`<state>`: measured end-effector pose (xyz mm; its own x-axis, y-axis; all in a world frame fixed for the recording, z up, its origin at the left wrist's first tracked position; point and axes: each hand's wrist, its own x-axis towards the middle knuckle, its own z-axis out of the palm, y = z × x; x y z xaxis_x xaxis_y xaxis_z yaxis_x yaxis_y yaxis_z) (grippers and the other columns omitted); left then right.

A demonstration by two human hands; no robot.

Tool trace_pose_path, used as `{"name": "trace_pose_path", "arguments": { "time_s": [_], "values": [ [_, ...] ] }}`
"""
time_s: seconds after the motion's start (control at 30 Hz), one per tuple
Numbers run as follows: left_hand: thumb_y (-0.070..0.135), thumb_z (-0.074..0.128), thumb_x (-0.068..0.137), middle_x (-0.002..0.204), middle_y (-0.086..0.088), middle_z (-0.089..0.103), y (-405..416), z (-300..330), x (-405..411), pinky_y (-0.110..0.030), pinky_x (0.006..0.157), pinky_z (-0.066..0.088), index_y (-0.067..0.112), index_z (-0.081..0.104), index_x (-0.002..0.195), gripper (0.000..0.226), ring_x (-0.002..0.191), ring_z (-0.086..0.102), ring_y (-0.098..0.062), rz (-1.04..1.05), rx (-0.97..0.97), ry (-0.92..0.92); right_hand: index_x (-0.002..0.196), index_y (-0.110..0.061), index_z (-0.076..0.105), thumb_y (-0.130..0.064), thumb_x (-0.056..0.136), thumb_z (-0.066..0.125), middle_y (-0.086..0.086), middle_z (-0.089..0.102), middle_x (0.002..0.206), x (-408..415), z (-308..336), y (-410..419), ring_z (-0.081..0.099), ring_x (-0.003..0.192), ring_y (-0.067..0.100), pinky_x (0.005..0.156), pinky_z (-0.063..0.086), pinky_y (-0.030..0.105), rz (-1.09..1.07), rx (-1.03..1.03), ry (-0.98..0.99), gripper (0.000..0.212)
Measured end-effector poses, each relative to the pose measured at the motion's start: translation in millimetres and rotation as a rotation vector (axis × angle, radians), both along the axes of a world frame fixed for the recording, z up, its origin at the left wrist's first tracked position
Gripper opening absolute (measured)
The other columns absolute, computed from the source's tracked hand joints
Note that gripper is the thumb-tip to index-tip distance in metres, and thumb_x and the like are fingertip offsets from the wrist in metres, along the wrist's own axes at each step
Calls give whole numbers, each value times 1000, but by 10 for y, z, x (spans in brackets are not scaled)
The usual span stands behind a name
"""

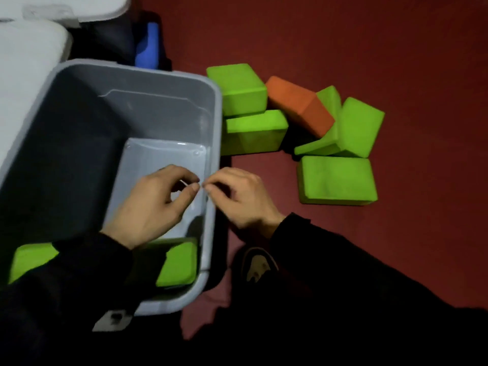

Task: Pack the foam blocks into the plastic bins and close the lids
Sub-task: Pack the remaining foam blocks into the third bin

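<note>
Both hands are held fingertip to fingertip above the open grey plastic bin (79, 107): the left hand (155, 204) pinches something thin and pale, unidentifiable; the right hand (240, 196) is curled, its hold unclear. Below the left wrist, a green foam block (179, 265) lies inside the bin, long axis unclear.

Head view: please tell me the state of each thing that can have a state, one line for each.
grey bin: open, no lid on, mostly unfilled.
green blocks in bin: packed at the near end.
green blocks on floor: loose pile, not packed.
orange block: tilted, leaning on green ones.
white lids: off, behind the bin.
left hand: fingertips pinching something thin and pale.
right hand: fingertips pinched at the same spot.
</note>
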<state>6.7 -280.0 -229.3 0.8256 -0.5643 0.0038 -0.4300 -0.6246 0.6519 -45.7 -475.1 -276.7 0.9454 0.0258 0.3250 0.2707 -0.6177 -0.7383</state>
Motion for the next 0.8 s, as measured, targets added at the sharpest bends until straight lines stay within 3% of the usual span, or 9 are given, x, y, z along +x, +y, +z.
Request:
{"name": "trace_pose_path", "arguments": {
  "time_s": [0.1, 0.23, 0.33, 0.47, 0.53, 0.63, 0.73, 0.8],
  "values": [
    [31, 57, 92, 95, 7, 66, -802, -16, -42, -19, 78, 44, 20, 68, 101, 18, 86, 60, -5, -73, -139, -85, 96, -25, 68, -31, 95, 60, -11, 71, 90, -63, -289, -632, 66, 85, 8, 78, 53, 36, -350, 109, 205, 10],
    [33, 62, 92, 96, 8, 68, -1732, -414, -42, -34, 87, 51, 29, 66, 95, 6, 89, 64, -9, -39, -153, 236, 110, -19, 68, -26, 94, 61, 0, 72, 107, -184, -819, -1466, 67, 100, 19, 87, 51, 35, -663, 79, 441, 19],
    [35, 63, 95, 103, 5, 68, -2131, -677, 16, -35, 90, 51, 29, 64, 100, 9, 94, 64, -13, 41, -124, 415, 134, -10, 59, -31, 93, 64, 12, 60, 133, -272, -1113, -2079, 59, 121, 28, 103, 46, 37, -893, 59, 564, 46],
    [35, 62, 95, 119, 0, 60, -2531, -755, 259, -32, 94, 46, 20, 61, 121, 30, 98, 58, -14, 49, -78, 397, 154, -3, 33, -56, 85, 71, 25, 35, 157, -391, -1399, -2912, 35, 144, 40, 119, 30, 47, -1242, 31, 686, 95],
    [36, 63, 94, 126, -3, 54, -2686, -752, 388, -36, 102, 45, 18, 55, 130, 41, 108, 57, -18, 32, -84, 349, 160, -6, 14, -72, 73, 74, 24, 22, 164, -487, -1553, -3239, 23, 151, 39, 123, 22, 49, -1300, 81, 815, 125],
    [31, 65, 92, 139, -9, 41, -2949, -742, 568, -34, 111, 37, 16, 41, 144, 60, 130, 46, -26, -100, -7, 196, 160, -7, 6, -80, 56, 79, 22, 33, 160, -597, -1746, -3475, 35, 146, 38, 119, 32, 49, -1267, 324, 927, 147],
    [33, 65, 85, 156, -16, 25, -3224, -712, 756, -47, 104, 44, 21, 27, 151, 77, 134, 43, -38, -86, 169, -112, 144, -9, 48, -99, 34, 68, 19, 56, 142, -756, -1869, -3388, 53, 130, 39, 109, 46, 49, -1220, 397, 1013, 143],
    [33, 69, 77, 163, -16, 17, -3383, -748, 893, -57, 106, 39, 23, 24, 153, 89, 140, 34, -42, -122, 359, -408, 129, -14, 62, -97, 35, 69, 17, 62, 132, -872, -1882, -3229, 57, 124, 36, 105, 49, 45, -1250, 471, 948, 126]
  ]
}}
